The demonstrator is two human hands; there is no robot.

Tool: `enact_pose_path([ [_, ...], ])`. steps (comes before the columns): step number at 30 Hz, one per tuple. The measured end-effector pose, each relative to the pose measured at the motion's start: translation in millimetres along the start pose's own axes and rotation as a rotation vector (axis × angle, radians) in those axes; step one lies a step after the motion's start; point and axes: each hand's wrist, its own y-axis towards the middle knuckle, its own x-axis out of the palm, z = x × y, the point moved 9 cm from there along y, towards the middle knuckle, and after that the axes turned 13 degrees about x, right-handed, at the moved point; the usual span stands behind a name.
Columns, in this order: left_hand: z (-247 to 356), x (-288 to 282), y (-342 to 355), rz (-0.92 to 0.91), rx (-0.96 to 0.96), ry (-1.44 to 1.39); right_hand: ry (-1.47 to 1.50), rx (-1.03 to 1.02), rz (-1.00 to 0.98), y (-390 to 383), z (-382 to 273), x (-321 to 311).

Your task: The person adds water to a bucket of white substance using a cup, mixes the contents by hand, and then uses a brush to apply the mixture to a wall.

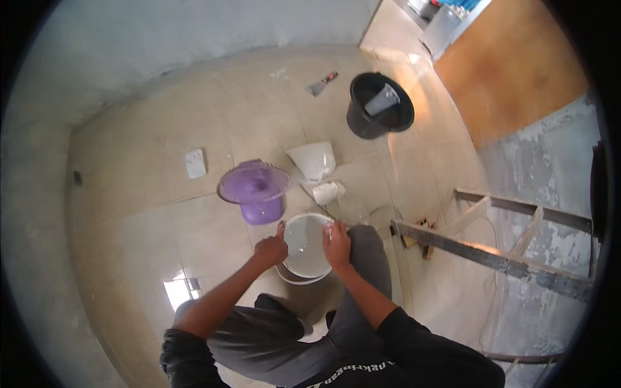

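Note:
Between my knees stands a round white bucket (304, 282) holding a smooth, pale grey-white mix (305, 246). My left hand (272, 249) is closed on the left side of its rim. On the right side of the rim, my right hand (336, 246) grips too, with white smears on its fingers. The bucket seems slightly tilted. Just beyond it is a purple plastic object (259, 187) with a wide round rim and a narrower body; its exact kind is unclear. A white bag (314, 160) and a crumpled white piece (328, 192) lie on the floor past the bucket.
A black bucket (362, 123) with a clear plastic container (383, 100) inside stands farther off. Near it lies a putty knife (321, 84). A small white block (195, 163) is at left. A wooden ladder (491, 253) reaches in from the right, beside the patchy wall (530, 158).

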Motion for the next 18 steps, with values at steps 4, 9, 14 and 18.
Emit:
enact_pose_path([
  [4,6,14,1,0.008,0.015,0.045,0.004,-0.012,0.03,-2,5,-7],
  [9,-16,29,10,0.126,0.145,0.123,0.078,0.031,0.053,-3,-8,-17],
  [14,-22,26,10,0.325,0.333,-0.037,0.16,0.023,0.072,0,-10,-21],
  [18,-10,18,9,0.34,0.37,-0.062,0.179,0.022,0.103,2,-4,-25],
])
